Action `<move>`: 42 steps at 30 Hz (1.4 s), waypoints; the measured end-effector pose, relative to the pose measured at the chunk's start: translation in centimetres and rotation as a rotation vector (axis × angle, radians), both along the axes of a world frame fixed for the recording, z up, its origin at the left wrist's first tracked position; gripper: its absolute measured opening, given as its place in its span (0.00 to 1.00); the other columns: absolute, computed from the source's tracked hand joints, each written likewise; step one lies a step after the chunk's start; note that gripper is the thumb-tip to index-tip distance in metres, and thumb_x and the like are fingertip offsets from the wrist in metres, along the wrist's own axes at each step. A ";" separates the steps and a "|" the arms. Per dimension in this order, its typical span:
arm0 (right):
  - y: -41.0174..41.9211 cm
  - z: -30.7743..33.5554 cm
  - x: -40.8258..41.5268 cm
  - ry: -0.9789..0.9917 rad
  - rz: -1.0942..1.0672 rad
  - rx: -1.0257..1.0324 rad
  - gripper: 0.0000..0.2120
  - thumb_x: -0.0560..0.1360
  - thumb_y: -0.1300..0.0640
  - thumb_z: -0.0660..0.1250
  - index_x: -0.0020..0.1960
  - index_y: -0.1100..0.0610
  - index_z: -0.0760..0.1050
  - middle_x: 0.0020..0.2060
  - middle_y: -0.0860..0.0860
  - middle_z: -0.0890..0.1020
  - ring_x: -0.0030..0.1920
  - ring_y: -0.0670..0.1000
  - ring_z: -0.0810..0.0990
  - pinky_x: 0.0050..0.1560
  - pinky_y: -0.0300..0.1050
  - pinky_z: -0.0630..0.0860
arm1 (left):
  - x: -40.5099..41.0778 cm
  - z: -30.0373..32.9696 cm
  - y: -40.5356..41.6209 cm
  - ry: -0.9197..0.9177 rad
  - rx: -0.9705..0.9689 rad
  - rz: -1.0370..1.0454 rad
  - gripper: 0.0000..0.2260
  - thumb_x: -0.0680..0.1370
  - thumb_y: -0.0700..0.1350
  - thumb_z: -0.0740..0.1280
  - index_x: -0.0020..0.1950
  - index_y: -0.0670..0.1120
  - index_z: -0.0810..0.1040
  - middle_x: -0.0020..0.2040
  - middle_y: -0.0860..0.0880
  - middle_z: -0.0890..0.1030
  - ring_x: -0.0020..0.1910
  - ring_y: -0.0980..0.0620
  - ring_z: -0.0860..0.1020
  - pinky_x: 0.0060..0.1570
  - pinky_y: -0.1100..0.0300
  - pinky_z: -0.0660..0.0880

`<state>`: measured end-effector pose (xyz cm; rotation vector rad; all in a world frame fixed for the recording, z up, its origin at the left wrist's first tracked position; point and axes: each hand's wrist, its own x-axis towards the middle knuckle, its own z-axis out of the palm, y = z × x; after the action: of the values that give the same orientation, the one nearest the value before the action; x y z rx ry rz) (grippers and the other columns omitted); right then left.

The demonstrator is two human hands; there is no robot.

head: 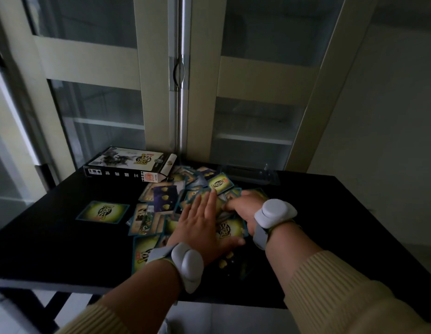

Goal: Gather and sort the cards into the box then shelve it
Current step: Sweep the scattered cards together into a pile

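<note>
The cards [176, 208] lie in a loose, overlapping heap at the middle of the black desk [53, 249], some face up, others showing a green-yellow back with a teal border. One single card [103, 211] lies back up, apart to the left of the heap. The box [130, 164] lies flat at the far left of the heap, black-sided with a pale printed top, its right end flap open toward the cards.

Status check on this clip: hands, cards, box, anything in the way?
Left hand flat on the card pile. Right hand curled around cards. Box lying at the table's far side, flap open. One stray card apart, left. Nothing in the way.
</note>
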<state>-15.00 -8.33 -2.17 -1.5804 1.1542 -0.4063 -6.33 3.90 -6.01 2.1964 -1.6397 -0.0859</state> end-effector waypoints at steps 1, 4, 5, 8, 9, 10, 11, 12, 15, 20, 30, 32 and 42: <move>0.0 0.1 -0.1 -0.008 -0.007 -0.001 0.24 0.63 0.59 0.73 0.59 0.60 0.76 0.55 0.59 0.81 0.55 0.60 0.81 0.49 0.48 0.80 | 0.0 0.0 0.0 -0.012 -0.002 0.013 0.56 0.56 0.82 0.44 0.73 0.52 0.29 0.77 0.53 0.38 0.76 0.52 0.37 0.73 0.52 0.38; 0.0 0.6 -0.7 -0.025 -0.038 -0.002 0.29 0.57 0.56 0.74 0.58 0.56 0.76 0.51 0.57 0.82 0.50 0.61 0.82 0.52 0.57 0.80 | 0.0 0.0 0.1 -0.021 -0.001 0.031 0.57 0.55 0.82 0.43 0.74 0.51 0.30 0.77 0.53 0.37 0.75 0.50 0.35 0.73 0.49 0.37; -0.1 0.7 -1.0 -0.054 -0.063 0.014 0.29 0.56 0.57 0.74 0.58 0.56 0.76 0.49 0.57 0.83 0.48 0.61 0.83 0.50 0.59 0.80 | 0.0 0.0 0.1 -0.021 -0.002 0.033 0.58 0.54 0.82 0.43 0.74 0.51 0.30 0.78 0.52 0.38 0.75 0.50 0.36 0.73 0.49 0.38; -0.6 0.9 -2.3 -0.098 -0.122 0.007 0.23 0.61 0.62 0.74 0.56 0.56 0.76 0.45 0.58 0.83 0.45 0.61 0.83 0.49 0.61 0.80 | -0.2 0.1 0.1 -0.029 0.013 0.042 0.59 0.53 0.83 0.43 0.74 0.51 0.31 0.78 0.51 0.39 0.76 0.48 0.38 0.74 0.47 0.40; -0.9 0.9 -2.7 -0.103 -0.130 -0.003 0.21 0.63 0.62 0.74 0.56 0.56 0.76 0.46 0.58 0.82 0.45 0.61 0.82 0.49 0.62 0.80 | -0.2 0.1 0.1 -0.028 0.023 0.043 0.59 0.53 0.83 0.43 0.74 0.52 0.31 0.78 0.51 0.39 0.76 0.48 0.39 0.74 0.46 0.41; -1.0 1.0 -3.1 -0.109 -0.138 -0.008 0.20 0.64 0.63 0.73 0.56 0.56 0.76 0.47 0.59 0.82 0.46 0.62 0.82 0.50 0.62 0.80 | -0.2 0.2 0.1 -0.028 0.032 0.043 0.59 0.53 0.83 0.44 0.74 0.53 0.30 0.78 0.52 0.39 0.76 0.48 0.40 0.74 0.45 0.41; -1.2 1.1 -3.5 -0.118 -0.146 -0.008 0.21 0.65 0.63 0.73 0.57 0.56 0.75 0.49 0.59 0.82 0.47 0.62 0.82 0.51 0.63 0.79 | -0.2 0.2 0.0 -0.029 0.039 0.042 0.59 0.53 0.83 0.45 0.74 0.53 0.30 0.78 0.52 0.39 0.76 0.48 0.40 0.74 0.45 0.42; -1.4 1.2 -3.7 -0.131 -0.156 -0.008 0.22 0.66 0.63 0.73 0.59 0.57 0.75 0.51 0.60 0.81 0.48 0.63 0.81 0.51 0.63 0.79 | -0.1 0.3 0.1 -0.027 0.044 0.042 0.59 0.53 0.83 0.46 0.74 0.54 0.30 0.78 0.52 0.40 0.76 0.48 0.40 0.74 0.45 0.42; -1.9 1.1 -4.9 -0.178 -0.195 -0.033 0.25 0.67 0.64 0.72 0.63 0.59 0.73 0.55 0.61 0.79 0.50 0.62 0.81 0.52 0.60 0.79 | 0.0 0.5 0.1 -0.009 0.057 0.037 0.59 0.52 0.84 0.45 0.74 0.55 0.31 0.78 0.52 0.40 0.76 0.49 0.40 0.73 0.45 0.40; -2.7 1.6 -6.9 -0.271 -0.256 -0.053 0.19 0.68 0.67 0.72 0.58 0.59 0.75 0.50 0.60 0.81 0.46 0.61 0.82 0.47 0.56 0.80 | 0.0 0.7 0.2 0.062 0.016 0.055 0.55 0.56 0.81 0.44 0.76 0.53 0.36 0.78 0.52 0.42 0.77 0.51 0.43 0.73 0.47 0.41; -4.5 2.0 -9.8 -0.397 -0.328 -0.058 0.12 0.69 0.68 0.70 0.43 0.51 0.75 0.40 0.55 0.81 0.38 0.55 0.80 0.34 0.44 0.75 | 0.3 4.2 0.5 0.317 -0.157 0.116 0.31 0.80 0.53 0.58 0.77 0.49 0.47 0.77 0.45 0.56 0.74 0.46 0.59 0.72 0.51 0.56; -4.6 1.9 -10.1 -0.424 -0.339 -0.053 0.12 0.69 0.68 0.70 0.43 0.52 0.76 0.40 0.55 0.81 0.38 0.56 0.80 0.34 0.44 0.75 | 0.0 4.8 -0.3 0.347 -0.172 0.131 0.32 0.79 0.51 0.60 0.77 0.49 0.47 0.76 0.44 0.57 0.74 0.44 0.60 0.70 0.52 0.58; -4.0 1.6 -10.1 -0.496 -0.346 -0.031 0.12 0.69 0.66 0.71 0.50 0.55 0.77 0.44 0.56 0.82 0.42 0.58 0.81 0.39 0.49 0.79 | -4.7 5.0 -6.7 0.748 -0.092 0.178 0.37 0.71 0.45 0.72 0.73 0.44 0.56 0.63 0.42 0.75 0.60 0.43 0.74 0.59 0.55 0.71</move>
<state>-25.13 -12.34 -0.59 -1.2048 1.0268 -0.9878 -10.98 -2.82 -1.02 1.8861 -1.0045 -0.6751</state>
